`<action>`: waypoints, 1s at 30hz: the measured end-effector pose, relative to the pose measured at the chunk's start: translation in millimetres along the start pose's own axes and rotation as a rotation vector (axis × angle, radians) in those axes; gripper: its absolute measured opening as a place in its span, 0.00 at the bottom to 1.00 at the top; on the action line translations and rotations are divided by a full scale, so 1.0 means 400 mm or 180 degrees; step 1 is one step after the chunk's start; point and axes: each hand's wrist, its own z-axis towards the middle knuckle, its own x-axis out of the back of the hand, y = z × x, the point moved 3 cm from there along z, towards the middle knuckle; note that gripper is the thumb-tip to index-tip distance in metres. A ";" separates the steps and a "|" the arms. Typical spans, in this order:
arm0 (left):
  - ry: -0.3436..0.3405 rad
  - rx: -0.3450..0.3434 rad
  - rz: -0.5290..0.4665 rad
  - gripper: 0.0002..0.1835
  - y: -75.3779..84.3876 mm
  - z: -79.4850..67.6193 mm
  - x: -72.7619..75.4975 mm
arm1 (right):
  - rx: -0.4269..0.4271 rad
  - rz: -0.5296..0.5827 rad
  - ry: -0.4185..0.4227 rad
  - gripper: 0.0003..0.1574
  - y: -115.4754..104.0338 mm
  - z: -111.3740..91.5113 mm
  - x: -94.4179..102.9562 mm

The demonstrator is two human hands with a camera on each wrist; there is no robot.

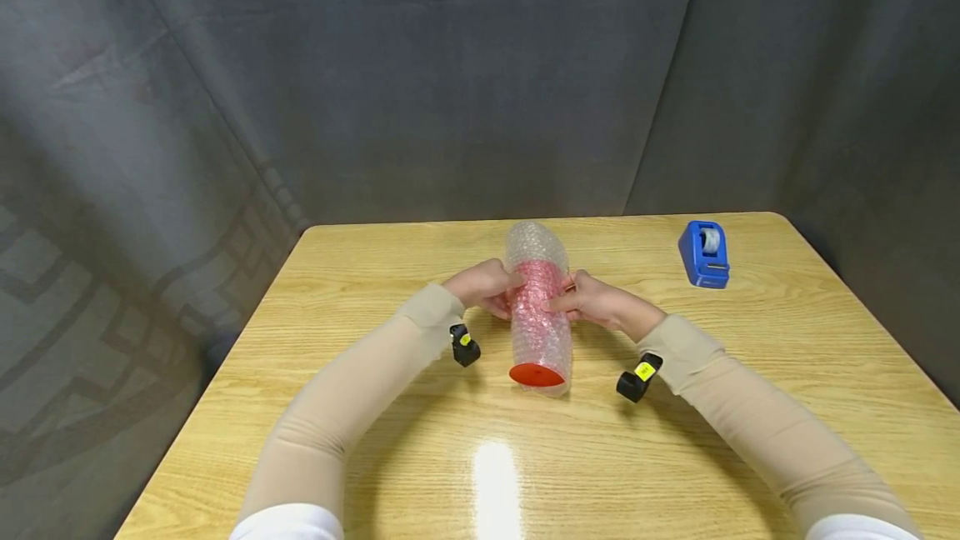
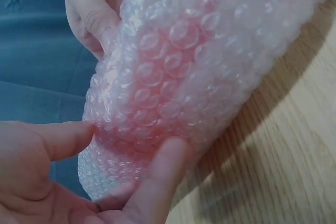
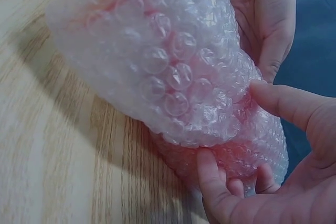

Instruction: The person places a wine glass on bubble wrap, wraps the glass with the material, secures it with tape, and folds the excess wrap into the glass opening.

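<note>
In the head view a red object (image 1: 536, 375) with a flat, rounded end lies rolled in clear bubble wrap (image 1: 537, 245). The roll points away from the body, its red end nearest me. From the left side my left hand (image 1: 489, 284) grips the roll near its middle, thumb on the wrap and fingers round the side. Opposite it, my right hand (image 1: 600, 303) holds the right side, its thumb lying over the top. Close up in the left wrist view, the bubble wrap (image 2: 178, 66) shows pink over the red inside. The right wrist view shows a fold of wrap (image 3: 184, 135) by my right fingers.
A blue tape dispenser (image 1: 705, 255) with a roll of tape stands at the right rear of the wooden table (image 1: 420, 457). Dark grey cloth (image 1: 465, 90) hangs behind the table and along both sides.
</note>
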 end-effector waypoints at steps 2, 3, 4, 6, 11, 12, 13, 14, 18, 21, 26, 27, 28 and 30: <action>0.0000 0.0016 0.0064 0.15 0.002 -0.003 0.001 | -0.0010 0.0022 -0.0012 0.09 0.000 -0.001 0.001; -0.0002 0.0023 0.0082 0.16 0.003 -0.005 0.001 | -0.0010 0.0026 -0.0018 0.09 -0.001 -0.001 0.002; -0.0004 0.0034 0.0096 0.16 0.004 -0.006 0.001 | -0.0010 0.0019 -0.0024 0.10 -0.001 -0.002 0.002; -0.0014 0.0045 0.0104 0.18 0.005 -0.008 0.001 | -0.0003 0.0003 -0.0043 0.11 -0.002 -0.002 0.002; -0.0062 0.0081 -0.0035 0.19 0.003 -0.006 -0.001 | 0.0028 -0.0038 -0.0097 0.15 -0.002 -0.004 0.001; -0.0085 0.0089 -0.0092 0.19 0.002 -0.004 -0.001 | 0.0033 -0.0041 -0.0105 0.15 -0.003 -0.004 0.001; -0.0105 0.0094 -0.0153 0.19 0.001 -0.002 -0.002 | 0.0031 -0.0039 -0.0104 0.15 -0.003 -0.004 0.001; -0.0129 0.0096 -0.0212 0.19 0.001 0.000 -0.003 | 0.0033 -0.0026 -0.0106 0.15 -0.003 -0.005 0.001; -0.0185 0.0086 -0.0354 0.16 -0.001 0.004 -0.003 | 0.0022 0.0035 -0.0098 0.11 0.000 -0.004 0.001; -0.0170 0.0076 -0.0325 0.15 -0.001 0.002 0.000 | 0.0029 0.0099 -0.0139 0.09 0.002 -0.005 0.000; -0.0024 0.0085 -0.0177 0.17 0.001 -0.005 0.007 | -0.0043 0.0239 -0.0166 0.12 0.006 -0.005 -0.003; 0.0010 0.0083 -0.0155 0.18 0.002 -0.007 0.008 | -0.0059 0.0261 -0.0166 0.13 0.007 -0.005 -0.004; 0.0038 0.0079 -0.0145 0.20 0.003 -0.009 0.009 | -0.0079 0.0280 -0.0161 0.14 0.008 -0.005 -0.004; 0.0085 0.0070 -0.0131 0.22 0.005 -0.013 0.009 | -0.0095 0.0318 -0.0169 0.15 0.009 -0.004 -0.005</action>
